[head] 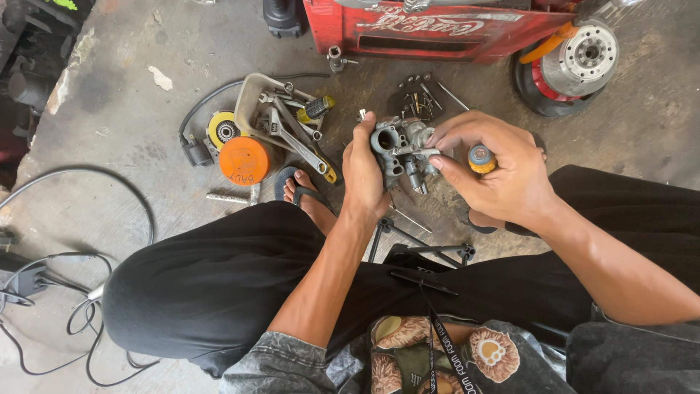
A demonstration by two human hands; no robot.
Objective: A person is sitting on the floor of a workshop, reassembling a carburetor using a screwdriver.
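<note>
Hands: two, the left hand (362, 171) and the right hand (496, 171). Grey metal carburettor (399, 149): one. Screwdriver with orange-and-blue handle (480, 158): one. Adjustable wrench (300, 146): one. Orange round lid (244, 160): one. Yellow-rimmed disc (222, 129): one. Red crate (437, 28): one. Round metal hub on a black ring (576, 62): one. Metal tray of tools (255, 98): one. Bare foot in a sandal (310, 197): one. Small screws and bolts (419, 98) on the floor: a loose cluster, too small to count.
</note>
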